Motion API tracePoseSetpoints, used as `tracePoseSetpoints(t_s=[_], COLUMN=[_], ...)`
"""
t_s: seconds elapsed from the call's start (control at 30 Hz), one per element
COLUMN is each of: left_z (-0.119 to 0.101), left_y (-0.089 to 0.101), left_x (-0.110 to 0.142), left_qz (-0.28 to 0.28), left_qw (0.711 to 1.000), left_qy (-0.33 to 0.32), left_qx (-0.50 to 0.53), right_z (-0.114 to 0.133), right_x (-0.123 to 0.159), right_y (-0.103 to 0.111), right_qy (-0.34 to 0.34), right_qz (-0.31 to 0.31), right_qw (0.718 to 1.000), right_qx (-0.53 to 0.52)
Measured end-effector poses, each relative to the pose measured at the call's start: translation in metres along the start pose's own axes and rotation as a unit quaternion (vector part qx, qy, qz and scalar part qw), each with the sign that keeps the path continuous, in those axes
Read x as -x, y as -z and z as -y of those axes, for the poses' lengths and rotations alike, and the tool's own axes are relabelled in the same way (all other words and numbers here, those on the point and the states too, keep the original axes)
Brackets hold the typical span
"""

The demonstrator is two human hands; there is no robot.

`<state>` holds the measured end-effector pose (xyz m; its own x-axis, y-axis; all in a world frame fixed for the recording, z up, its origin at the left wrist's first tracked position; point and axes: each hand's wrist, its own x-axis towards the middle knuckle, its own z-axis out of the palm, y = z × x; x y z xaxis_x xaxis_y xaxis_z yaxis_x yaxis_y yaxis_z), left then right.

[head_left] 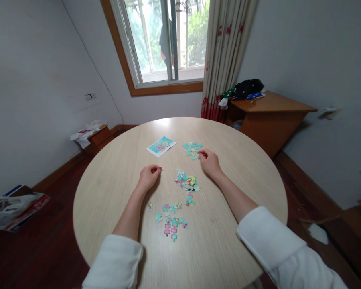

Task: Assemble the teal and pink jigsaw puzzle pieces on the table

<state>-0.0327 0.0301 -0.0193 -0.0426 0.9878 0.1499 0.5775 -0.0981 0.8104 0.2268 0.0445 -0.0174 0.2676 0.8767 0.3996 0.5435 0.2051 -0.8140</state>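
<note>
Head camera: the left hand (149,177) pinches a pink piece (160,168); the right hand (209,162), fingers bunched, is at the teal pieces (192,147) (whether it grips one, I can't tell). On the table (225,241), a puzzle section (191,181) stands joined; nearer pieces (174,221) lie apart, so plenty seems left.

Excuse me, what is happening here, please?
A person in white sleeves pinches a small pink jigsaw piece in the left hand. The right hand is at a spread of loose turquoise jigsaw pieces; whether it grips one is unclear. Nearer the person lies a partly joined multicoloured section with a yellow cartoon figure.
</note>
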Motion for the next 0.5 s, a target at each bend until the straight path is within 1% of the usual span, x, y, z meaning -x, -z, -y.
tracePoseSetpoints(t_s=[0.27, 0.5], left_z=[0.0000, -0.0008], left_y=[-0.0005, 0.0002], left_x=[-0.0003, -0.0003], left_qz=[0.007, 0.006], left_qw=[1.000, 1.000], left_qy=[-0.011, 0.000], left_qx=[-0.027, 0.000], right_z=[0.0019, 0.0014], right_x=[0.0012, 0.0012], right_y=[-0.0006, -0.0007], right_qy=[0.002, 0.000], right_qz=[0.005, 0.002], right_qw=[1.000, 1.000], right_qx=[0.006, 0.000])
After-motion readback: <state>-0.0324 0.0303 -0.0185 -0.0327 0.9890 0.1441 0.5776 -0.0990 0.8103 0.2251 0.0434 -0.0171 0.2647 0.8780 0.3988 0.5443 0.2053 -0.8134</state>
